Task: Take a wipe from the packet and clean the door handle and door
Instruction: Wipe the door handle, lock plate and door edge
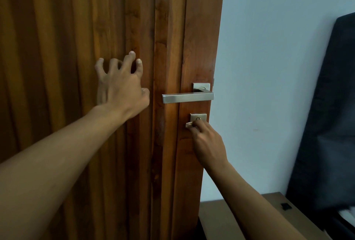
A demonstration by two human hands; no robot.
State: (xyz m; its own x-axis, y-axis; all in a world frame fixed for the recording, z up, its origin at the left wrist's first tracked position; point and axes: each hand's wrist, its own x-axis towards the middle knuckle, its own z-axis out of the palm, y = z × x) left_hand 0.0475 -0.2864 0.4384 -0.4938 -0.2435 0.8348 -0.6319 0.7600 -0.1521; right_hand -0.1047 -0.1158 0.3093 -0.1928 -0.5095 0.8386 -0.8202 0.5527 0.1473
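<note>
A brown ribbed wooden door (pixel 67 37) fills the left and middle of the view. Its square brushed-metal lever handle (pixel 187 97) points left from a plate near the door's right edge. Below it sits a small square lock plate (pixel 198 117). My right hand (pixel 207 143) pinches a crumpled white wipe (pixel 189 125) and presses it against the lower edge of that lock plate. My left hand (pixel 121 84) rests on the door to the left of the handle, fingers spread and bent, fingertips on the wood. No wipe packet is in view.
A pale wall (pixel 269 66) lies to the right of the door. A dark upholstered panel (pixel 330 124) leans at the far right. A brown wooden surface (pixel 221 218) with a small black object (pixel 285 206) sits low right.
</note>
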